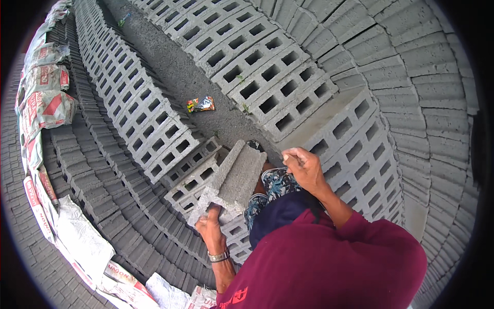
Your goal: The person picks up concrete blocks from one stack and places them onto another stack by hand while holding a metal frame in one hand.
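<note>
Left hand [211,230] grips concrete block [234,177], fingertips mostly hidden; right hand [304,167] half-curled, contents hard to tell.

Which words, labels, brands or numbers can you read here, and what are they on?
I won't copy printed wording or brands, but it appears here:
Pale sacks at left: bold red lettering, partly creased.
Maroon shirt: small red print, low on the left.
Colourful wrapper on the ground: too small to read.
Concrete block in the left hand: no print visible.
</note>
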Tool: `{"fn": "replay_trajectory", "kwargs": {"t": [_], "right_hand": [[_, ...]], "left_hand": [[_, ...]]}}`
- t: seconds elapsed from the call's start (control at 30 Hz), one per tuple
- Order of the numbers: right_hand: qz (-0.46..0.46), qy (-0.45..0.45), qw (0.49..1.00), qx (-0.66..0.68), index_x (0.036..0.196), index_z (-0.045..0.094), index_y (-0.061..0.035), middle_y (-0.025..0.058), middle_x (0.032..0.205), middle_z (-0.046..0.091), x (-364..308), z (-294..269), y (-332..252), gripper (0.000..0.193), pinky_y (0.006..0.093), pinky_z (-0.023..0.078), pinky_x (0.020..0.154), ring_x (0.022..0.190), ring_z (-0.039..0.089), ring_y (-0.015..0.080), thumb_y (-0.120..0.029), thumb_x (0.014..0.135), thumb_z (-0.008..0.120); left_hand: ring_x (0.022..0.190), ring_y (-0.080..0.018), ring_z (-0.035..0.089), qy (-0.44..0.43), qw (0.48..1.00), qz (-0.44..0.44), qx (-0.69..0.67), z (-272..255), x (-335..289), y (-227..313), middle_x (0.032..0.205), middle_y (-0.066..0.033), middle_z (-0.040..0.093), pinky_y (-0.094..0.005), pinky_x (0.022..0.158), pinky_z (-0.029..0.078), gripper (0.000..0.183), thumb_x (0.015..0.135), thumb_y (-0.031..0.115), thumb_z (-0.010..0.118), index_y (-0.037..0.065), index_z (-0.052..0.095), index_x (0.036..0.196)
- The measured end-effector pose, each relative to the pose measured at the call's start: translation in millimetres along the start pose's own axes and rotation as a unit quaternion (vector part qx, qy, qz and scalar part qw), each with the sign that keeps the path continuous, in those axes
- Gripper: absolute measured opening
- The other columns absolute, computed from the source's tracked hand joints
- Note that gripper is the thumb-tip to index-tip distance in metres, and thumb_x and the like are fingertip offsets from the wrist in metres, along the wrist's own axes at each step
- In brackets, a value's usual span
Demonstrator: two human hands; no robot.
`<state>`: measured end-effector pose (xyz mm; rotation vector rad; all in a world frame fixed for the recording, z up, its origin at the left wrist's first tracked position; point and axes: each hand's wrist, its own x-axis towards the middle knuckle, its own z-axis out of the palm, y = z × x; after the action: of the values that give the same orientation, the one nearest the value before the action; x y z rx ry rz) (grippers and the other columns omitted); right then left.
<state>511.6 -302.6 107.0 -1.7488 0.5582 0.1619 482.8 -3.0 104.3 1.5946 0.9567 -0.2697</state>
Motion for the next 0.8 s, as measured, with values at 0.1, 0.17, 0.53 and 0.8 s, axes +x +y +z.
{"fn": "replay_trajectory", "kwargs": {"t": [0.1,0.17,0.53,0.8], "right_hand": [[0.005,0.056,0.997,0.056,0.106,0.068,0.0029,0.0047,0.083,0.068,-17,-29,-26,0.022,0.0232,0.05,0.059,0.065,0.062,0.0082,-0.015,0.096,0.065],[-0.011,0.104,0.993,0.048,0.107,0.068,0.0028,0.0054,0.084,0.068,-19,-49,-15,0.022,0.0236,0.051,0.059,0.067,0.063,0.0086,-0.016,0.096,0.065],[0.041,0.293,0.953,0.06,0.106,0.068,0.002,0.0075,0.088,0.069,-27,-115,11,0.02,0.0247,0.053,0.064,0.068,0.062,0.009,-0.015,0.098,0.062],[-0.13,0.233,0.938,-0.222,0.105,0.069,-0.0004,0.0135,0.09,0.069,47,-97,-23,0.023,0.0374,0.049,0.082,0.085,0.064,0.0226,-0.018,0.091,0.07]], "left_hand": [[0.053,-0.0061,0.033,-0.055,0.998,0.005,0.038,56,6,33,0.062,0.0078,0.042,-0.0287,0.049,0.026,0.043,0.074,0.021,0.083,0.014,0.043,0.06],[0.054,-0.007,0.035,-0.096,0.993,0.005,0.067,88,17,40,0.063,0.0063,0.045,-0.029,0.05,0.028,0.041,0.072,0.022,0.084,0.012,0.046,0.061],[0.059,-0.0175,0.059,-0.223,0.963,-0.053,0.14,271,-13,92,0.075,-0.0112,0.064,-0.0346,0.054,0.048,0.038,0.078,0.026,0.082,-0.004,0.06,0.075],[0.08,-0.0135,0.054,-0.343,0.928,0.044,0.137,298,-5,79,0.083,-0.008,0.064,-0.0297,0.072,0.045,0.036,0.093,0.031,0.07,-0.004,0.067,0.091]]}}
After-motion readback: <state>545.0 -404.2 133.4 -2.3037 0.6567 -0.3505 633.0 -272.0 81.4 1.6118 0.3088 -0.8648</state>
